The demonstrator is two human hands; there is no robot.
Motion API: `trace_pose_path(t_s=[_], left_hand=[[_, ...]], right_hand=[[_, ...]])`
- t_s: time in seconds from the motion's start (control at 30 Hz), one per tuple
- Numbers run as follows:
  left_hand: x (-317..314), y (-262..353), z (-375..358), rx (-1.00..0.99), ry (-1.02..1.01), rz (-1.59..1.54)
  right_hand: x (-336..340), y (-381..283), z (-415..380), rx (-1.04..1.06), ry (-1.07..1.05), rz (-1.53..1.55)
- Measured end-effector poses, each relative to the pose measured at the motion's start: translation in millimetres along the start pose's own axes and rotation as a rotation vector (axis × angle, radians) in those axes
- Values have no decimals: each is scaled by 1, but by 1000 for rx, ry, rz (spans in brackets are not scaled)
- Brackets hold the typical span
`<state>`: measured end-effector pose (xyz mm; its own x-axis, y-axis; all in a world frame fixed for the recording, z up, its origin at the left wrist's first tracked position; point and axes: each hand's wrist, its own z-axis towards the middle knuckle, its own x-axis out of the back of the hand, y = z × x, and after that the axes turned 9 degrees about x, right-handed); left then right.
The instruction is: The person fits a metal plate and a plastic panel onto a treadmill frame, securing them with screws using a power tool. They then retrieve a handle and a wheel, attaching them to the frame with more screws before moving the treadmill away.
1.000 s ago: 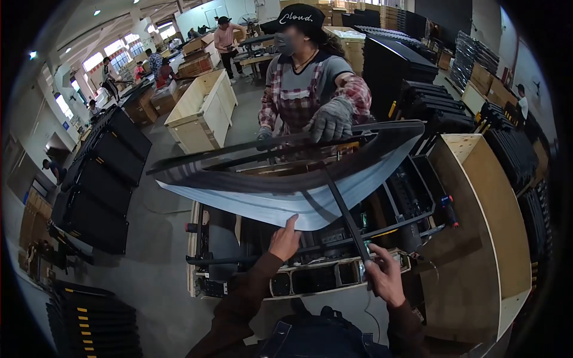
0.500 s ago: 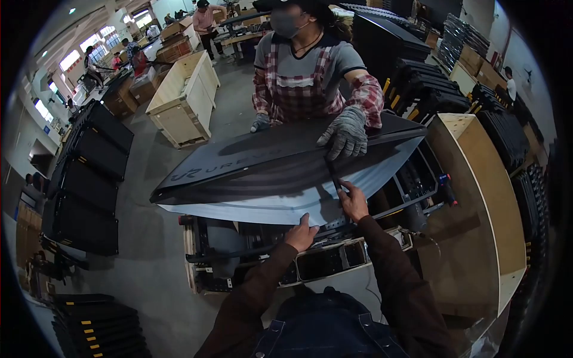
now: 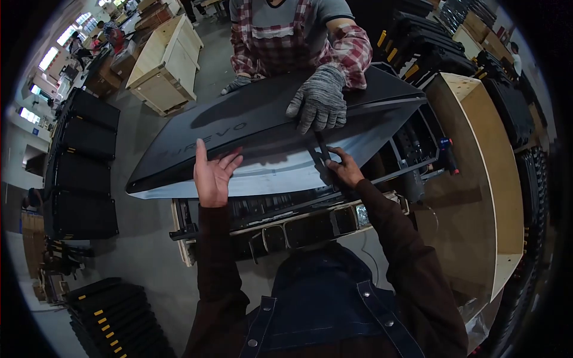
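A large dark panel (image 3: 179, 143) with "REVO" lettering is tilted up before me, its glossy, pale-reflecting underside (image 3: 268, 179) facing my side. My left hand (image 3: 213, 176) is open at the panel's near edge, palm up and fingers spread. With my right hand (image 3: 346, 169) I grip the lower end of a narrow black bar (image 3: 320, 146). That bar runs up to the panel's edge, near a co-worker's grey-gloved hand (image 3: 320, 100). Beneath the panel lies a dark metal frame (image 3: 256, 224) with rollers and slots, partly hidden.
The co-worker in a checked apron (image 3: 271, 51) stands across the panel, other gloved hand (image 3: 239, 83) on its far side. An open plywood crate (image 3: 498, 197) stands right, another wooden crate (image 3: 161, 77) back left. Stacked black panels (image 3: 80, 197) line the left.
My left hand has moved left along the panel and turned palm up with fingers spread. The panel is tilted up more. My right hand still grips the black bar, slightly lower on the panel.
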<state>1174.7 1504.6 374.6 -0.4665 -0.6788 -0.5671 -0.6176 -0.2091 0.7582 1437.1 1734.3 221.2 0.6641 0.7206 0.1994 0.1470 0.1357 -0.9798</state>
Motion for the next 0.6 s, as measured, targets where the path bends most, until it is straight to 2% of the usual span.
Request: trace_pose_path(t_s=[0.03,0.13,0.17,0.2,0.23,0.27,0.33,0.4,0.47,0.53,0.57,0.6], left_hand=[[-1,-1,4,2,51,16],[-2,-9,3,-47,139,-24],[0,-11,2,-23,192,-35],[-3,-15,-2,-29,226,-49],[-4,-20,-5,-38,258,-64],[19,-30,0,41,285,-104],[15,-57,-14,56,409,-151],[12,-88,-29,41,371,-91],[21,-119,-37,122,377,-98],[44,-148,-36,116,380,-106],[51,-159,-32,139,437,-118],[52,-167,-30,164,491,-131]], right_hand=[[1,-7,-2,-135,-38,211],[4,8,1,-172,-79,361],[2,48,12,37,-58,11],[7,43,9,53,-61,21],[14,29,0,40,-24,-111],[24,10,-6,27,15,-244],[63,-22,-22,-92,66,202],[107,-55,-45,-174,272,794],[142,-24,-58,-16,459,735],[170,-41,-66,-133,430,819],[175,-30,-66,-105,526,740],[187,-13,-61,-190,595,644]])
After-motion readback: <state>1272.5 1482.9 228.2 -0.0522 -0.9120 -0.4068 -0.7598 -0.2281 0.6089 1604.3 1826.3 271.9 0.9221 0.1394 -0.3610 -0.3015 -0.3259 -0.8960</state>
